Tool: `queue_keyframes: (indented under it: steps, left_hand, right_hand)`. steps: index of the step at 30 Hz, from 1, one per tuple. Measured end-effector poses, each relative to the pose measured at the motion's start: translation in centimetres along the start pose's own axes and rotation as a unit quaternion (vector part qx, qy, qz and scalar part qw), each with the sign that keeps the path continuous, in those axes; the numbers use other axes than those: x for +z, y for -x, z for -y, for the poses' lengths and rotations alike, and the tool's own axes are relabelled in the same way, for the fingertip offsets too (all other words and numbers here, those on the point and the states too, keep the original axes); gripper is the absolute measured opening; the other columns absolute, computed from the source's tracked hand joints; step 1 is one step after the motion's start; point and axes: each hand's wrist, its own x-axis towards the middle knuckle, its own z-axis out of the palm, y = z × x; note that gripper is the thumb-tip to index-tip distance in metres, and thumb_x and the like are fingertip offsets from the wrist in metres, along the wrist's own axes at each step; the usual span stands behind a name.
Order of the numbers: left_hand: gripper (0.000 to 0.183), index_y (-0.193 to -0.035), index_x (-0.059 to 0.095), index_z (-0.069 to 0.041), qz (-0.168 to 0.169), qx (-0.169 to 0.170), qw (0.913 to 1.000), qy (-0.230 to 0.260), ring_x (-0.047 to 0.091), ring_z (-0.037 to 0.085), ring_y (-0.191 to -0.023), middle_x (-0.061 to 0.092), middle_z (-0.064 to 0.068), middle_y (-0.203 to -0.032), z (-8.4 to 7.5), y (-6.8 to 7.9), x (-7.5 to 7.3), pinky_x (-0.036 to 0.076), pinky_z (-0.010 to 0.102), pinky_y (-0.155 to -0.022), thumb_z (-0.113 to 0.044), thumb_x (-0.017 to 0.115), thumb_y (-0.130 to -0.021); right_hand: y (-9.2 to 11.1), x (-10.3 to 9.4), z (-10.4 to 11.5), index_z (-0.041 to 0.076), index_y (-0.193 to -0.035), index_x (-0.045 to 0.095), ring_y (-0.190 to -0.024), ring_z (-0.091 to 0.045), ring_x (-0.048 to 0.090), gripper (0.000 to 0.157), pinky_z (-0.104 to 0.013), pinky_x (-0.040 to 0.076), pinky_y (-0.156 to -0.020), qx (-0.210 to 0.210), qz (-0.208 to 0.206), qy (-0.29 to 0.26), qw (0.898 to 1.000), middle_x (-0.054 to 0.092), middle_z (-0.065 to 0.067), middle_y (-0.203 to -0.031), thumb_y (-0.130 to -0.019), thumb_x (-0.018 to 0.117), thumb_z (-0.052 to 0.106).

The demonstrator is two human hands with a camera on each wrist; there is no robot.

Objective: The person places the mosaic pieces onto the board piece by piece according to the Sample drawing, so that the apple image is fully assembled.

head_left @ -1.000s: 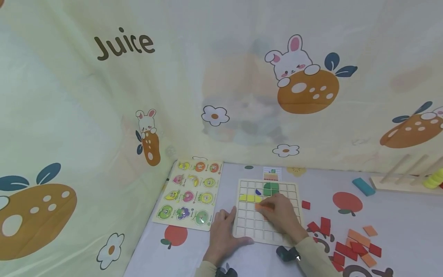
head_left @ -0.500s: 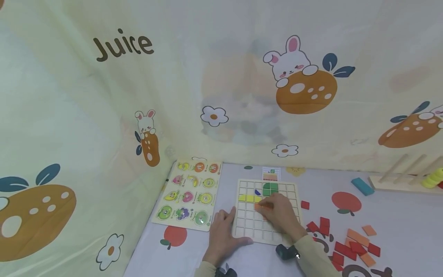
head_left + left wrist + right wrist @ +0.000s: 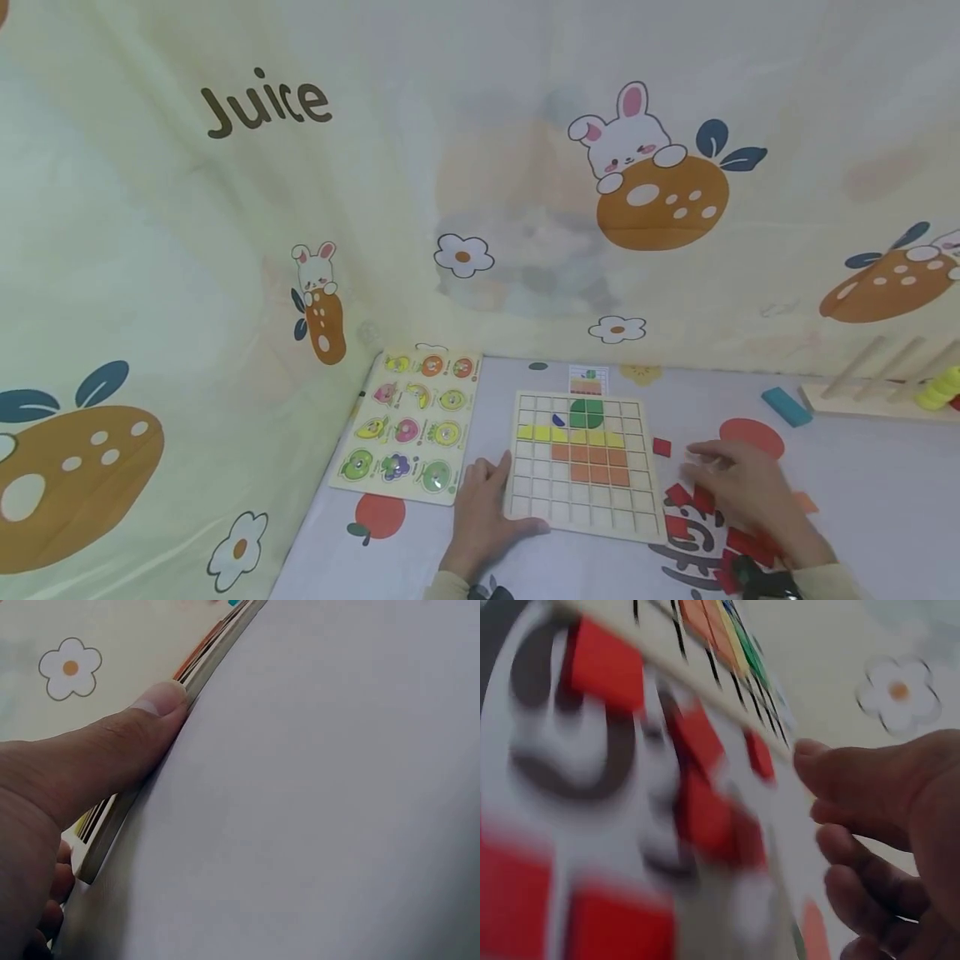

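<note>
A wooden grid board (image 3: 536, 487) lies on the table, carrying green, yellow, blue and orange tiles. Orange tiles (image 3: 600, 465) form two rows below a yellow row (image 3: 534, 432). My left hand (image 3: 480, 512) braces the board's near left corner, its thumb (image 3: 161, 701) extended along the near edge and the other fingers at the left side. Right of the board, my right hand (image 3: 738, 483) hovers over loose red tiles (image 3: 677, 527) with nothing between its fingers. In the right wrist view its fingers (image 3: 847, 772) are relaxed, with blurred red tiles beside them.
A fruit puzzle board (image 3: 405, 429) lies left of the grid board. Behind it is a small pattern card (image 3: 588, 379). At the right back are a teal block (image 3: 786, 406) and a wooden peg stand (image 3: 855, 398). A printed curtain (image 3: 510, 167) borders the table.
My right hand has let go of an orange tile on the grid and moved right, over the loose tiles. More yellow and orange tiles are now uncovered. The left hand stays put.
</note>
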Motion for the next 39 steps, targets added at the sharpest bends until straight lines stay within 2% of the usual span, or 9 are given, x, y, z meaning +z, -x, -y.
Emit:
queue_keyframes:
  steps: [2, 5, 10, 17, 23, 27, 31, 35, 39]
  left_hand:
    - [0.124, -0.161, 0.047, -0.02, 0.001, 0.0, 1.0, 0.001, 0.031, 0.006, -0.09, 0.036, -0.01, -0.098, -0.1, 0.0, 0.1, 0.029, 0.024, -0.073, -0.073, 0.092, -0.059]
    - [0.124, -0.161, 0.047, -0.02, 0.001, -0.004, 1.0, 0.004, 0.032, 0.006, -0.091, 0.037, -0.01, -0.098, -0.3, 0.0, 0.0, 0.03, 0.024, -0.073, -0.072, 0.093, -0.059]
    - [0.123, -0.161, 0.047, -0.021, -0.004, -0.008, 1.0, 0.0, 0.033, 0.006, -0.092, 0.039, -0.01, -0.099, -0.2, 0.1, 0.0, 0.031, 0.024, -0.074, -0.071, 0.093, -0.058]
    - [0.123, -0.161, 0.047, -0.02, -0.002, -0.007, 1.0, 0.004, 0.032, 0.006, -0.092, 0.037, -0.01, -0.099, 0.1, 0.1, 0.0, 0.03, 0.024, -0.074, -0.07, 0.094, -0.059]
    - [0.123, -0.161, 0.047, -0.021, 0.0, -0.009, 0.9999, -0.004, 0.031, 0.006, -0.091, 0.037, -0.01, -0.098, -0.1, 0.1, 0.2, 0.03, 0.024, -0.073, -0.071, 0.094, -0.059]
    - [0.123, -0.161, 0.047, -0.021, -0.001, -0.008, 0.9999, -0.008, 0.031, 0.006, -0.09, 0.036, -0.01, -0.097, -0.1, 0.1, 0.2, 0.029, 0.024, -0.073, -0.072, 0.093, -0.059]
    - [0.123, -0.161, 0.047, -0.021, -0.002, -0.009, 0.9999, -0.006, 0.031, 0.005, -0.089, 0.036, -0.01, -0.097, -0.1, 0.0, 0.0, 0.029, 0.023, -0.073, -0.073, 0.092, -0.059]
    - [0.124, -0.161, 0.047, -0.02, -0.004, -0.002, 1.0, -0.001, 0.031, 0.006, -0.09, 0.037, -0.01, -0.098, 0.0, 0.1, 0.0, 0.03, 0.023, -0.073, -0.073, 0.092, -0.059]
    - [0.124, -0.161, 0.047, -0.019, -0.003, 0.001, 1.0, 0.006, 0.031, 0.006, -0.09, 0.036, -0.009, -0.098, 0.1, 0.2, 0.0, 0.029, 0.023, -0.073, -0.073, 0.092, -0.059]
  right_hand:
    - [0.8, -2.0, -2.5, 0.001, -0.139, 0.066, -0.1, -0.032, 0.063, 0.08, -0.049, 0.062, -0.078, 0.009, 0.022, 0.028, 0.999, 0.066, -0.028, -0.13, -0.085, 0.085, 0.056]
    - [1.7, -4.0, -5.6, -0.002, -0.133, 0.068, -0.097, -0.03, 0.063, 0.086, -0.053, 0.062, -0.078, 0.016, 0.055, 0.069, 0.996, 0.066, -0.032, -0.125, -0.08, 0.085, 0.063]
    - [2.4, -4.4, -8.1, -0.002, -0.122, 0.073, -0.092, -0.024, 0.062, 0.078, -0.053, 0.061, -0.079, 0.022, 0.081, 0.086, 0.993, 0.069, -0.023, -0.111, -0.079, 0.086, 0.062]
    - [2.3, -3.6, -7.7, 0.001, -0.108, 0.075, -0.089, -0.024, 0.064, 0.046, -0.055, 0.061, -0.083, 0.0, 0.068, 0.082, 0.994, 0.074, -0.015, -0.104, -0.085, 0.088, 0.038]
    - [2.4, -3.5, -7.3, 0.001, -0.105, 0.071, -0.083, -0.019, 0.06, 0.036, -0.049, 0.06, -0.081, -0.008, 0.072, 0.087, 0.994, 0.072, -0.006, -0.094, -0.087, 0.087, 0.029]
    - [2.4, -3.6, -7.2, 0.0, -0.108, 0.068, -0.081, -0.017, 0.06, 0.038, -0.04, 0.06, -0.075, -0.011, 0.063, 0.07, 0.996, 0.07, -0.002, -0.091, -0.09, 0.084, 0.029]
    - [2.2, -3.8, -6.9, -0.003, -0.123, 0.059, -0.076, -0.017, 0.059, 0.05, -0.032, 0.057, -0.065, -0.025, 0.034, 0.05, 0.998, 0.069, -0.004, -0.091, -0.098, 0.075, 0.037]
    - [1.7, -3.7, -6.0, -0.001, -0.134, 0.053, -0.08, -0.024, 0.065, 0.057, -0.041, 0.059, -0.066, -0.045, -0.016, 0.03, 0.998, 0.072, -0.015, -0.096, -0.104, 0.065, 0.046]
    - [1.4, -2.7, -4.4, 0.001, -0.134, 0.061, -0.092, -0.031, 0.069, 0.062, -0.046, 0.061, -0.074, -0.045, -0.08, -0.006, 0.996, 0.073, -0.026, -0.114, -0.1, 0.07, 0.052]
